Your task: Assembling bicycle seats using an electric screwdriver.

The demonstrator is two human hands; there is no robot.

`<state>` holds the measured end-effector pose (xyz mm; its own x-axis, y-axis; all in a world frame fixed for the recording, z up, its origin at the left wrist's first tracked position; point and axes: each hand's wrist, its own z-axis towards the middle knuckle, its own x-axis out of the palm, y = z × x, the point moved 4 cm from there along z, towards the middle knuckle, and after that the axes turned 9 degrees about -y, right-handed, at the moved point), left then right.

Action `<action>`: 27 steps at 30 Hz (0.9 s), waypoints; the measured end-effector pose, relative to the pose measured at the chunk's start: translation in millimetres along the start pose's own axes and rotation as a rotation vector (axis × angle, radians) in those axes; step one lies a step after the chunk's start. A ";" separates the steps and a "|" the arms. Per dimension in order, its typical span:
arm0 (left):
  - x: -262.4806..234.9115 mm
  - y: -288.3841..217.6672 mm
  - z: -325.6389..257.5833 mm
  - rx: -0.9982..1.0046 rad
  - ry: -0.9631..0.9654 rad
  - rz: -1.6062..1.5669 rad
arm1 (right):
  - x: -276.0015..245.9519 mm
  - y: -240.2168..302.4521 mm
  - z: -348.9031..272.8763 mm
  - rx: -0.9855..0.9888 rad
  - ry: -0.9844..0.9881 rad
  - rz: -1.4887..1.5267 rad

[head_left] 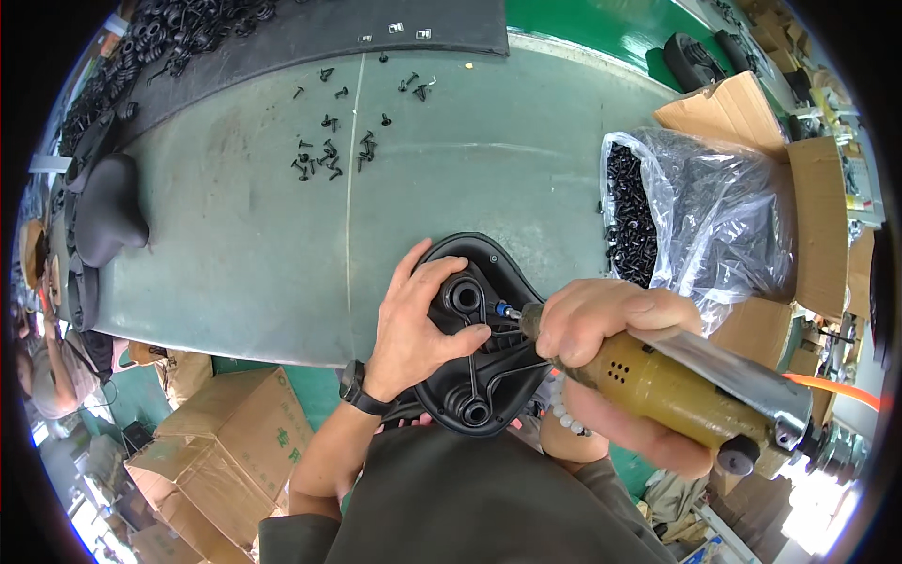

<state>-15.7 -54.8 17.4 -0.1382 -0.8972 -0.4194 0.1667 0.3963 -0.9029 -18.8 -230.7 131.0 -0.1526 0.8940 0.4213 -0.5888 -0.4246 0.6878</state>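
Note:
A black bicycle saddle (512, 277) is upside down at the table's near edge, close to my body, its coil springs and wire frame facing up. My left hand (409, 324) grips its left side, fingers over the far spring and thumb across the frame. In my right hand (611, 320) is a yellow air screwdriver (648, 385) with a metal lever, lying nearly level. Its blue-collared tip (505, 310) is over the middle of the saddle's underside, beside the far spring. Whether the tip touches a screw cannot be made out.
Loose black screws (329, 155) lie scattered on the green table (235, 235). At right, an open cardboard box (817, 226) holds a plastic bag of black screws (631, 211). Another saddle (111, 211) is at far left. An orange hose (832, 387) runs beside the screwdriver. Cartons (225, 432) stand below left.

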 end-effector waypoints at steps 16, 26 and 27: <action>19.0 -21.1 48.8 0.356 0.386 0.019 | -49.0 45.9 21.3 -0.200 -0.508 0.101; 24.8 -19.1 45.6 0.386 0.202 0.029 | -43.9 37.8 25.0 -0.221 -0.469 0.075; 22.4 -20.2 43.2 0.392 0.158 0.041 | -40.3 37.4 23.8 -0.187 -0.449 0.074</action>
<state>20.0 -91.3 30.3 -0.2668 -0.8290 -0.4915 0.5294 0.3001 -0.7935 -15.7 -286.0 153.9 0.1339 0.6947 0.7067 -0.7281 -0.4148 0.5458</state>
